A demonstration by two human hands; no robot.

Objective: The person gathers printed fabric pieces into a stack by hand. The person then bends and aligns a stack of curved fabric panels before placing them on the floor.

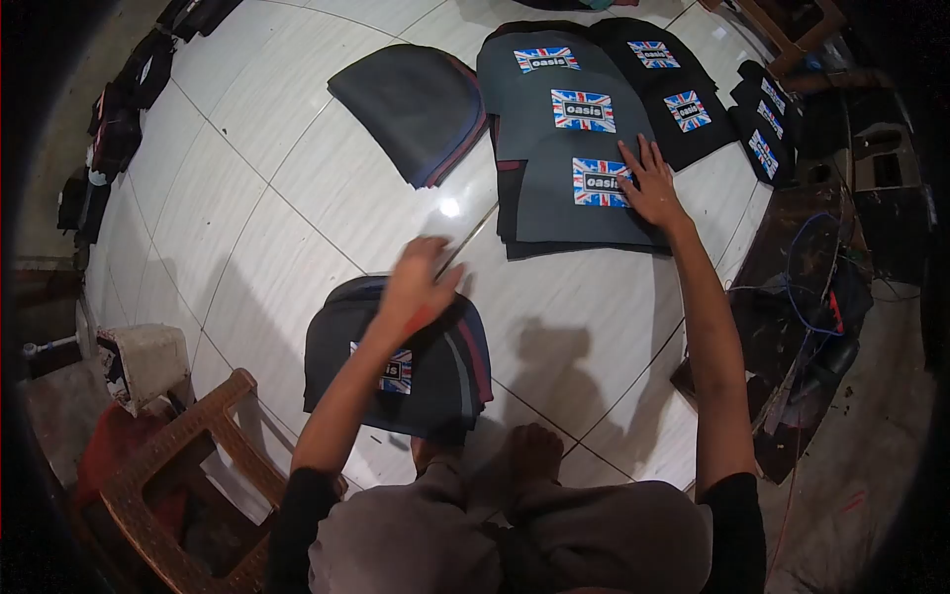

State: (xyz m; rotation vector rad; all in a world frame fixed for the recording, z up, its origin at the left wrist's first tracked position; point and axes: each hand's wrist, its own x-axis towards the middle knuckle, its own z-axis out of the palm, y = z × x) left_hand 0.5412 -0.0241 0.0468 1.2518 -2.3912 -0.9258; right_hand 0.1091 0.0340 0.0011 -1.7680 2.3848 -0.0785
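My right hand lies with fingers spread on a dark grey fabric piece, touching the edge of its Union Jack "oasis" print. That piece overlaps several similar printed pieces, laid stepwise up the floor. Smeared by motion, my left hand hovers over a stack of dome-shaped fabric pieces by my feet, in black, grey, maroon and blue. The top piece there bears the same print, partly hidden behind my left forearm. Whether the left fingers hold anything cannot be made out.
A stack of plain curved fabric pieces lies on the white tiled floor. More printed black pieces spread at upper right. A wooden frame stands lower left. Cables and dark clutter line the right side.
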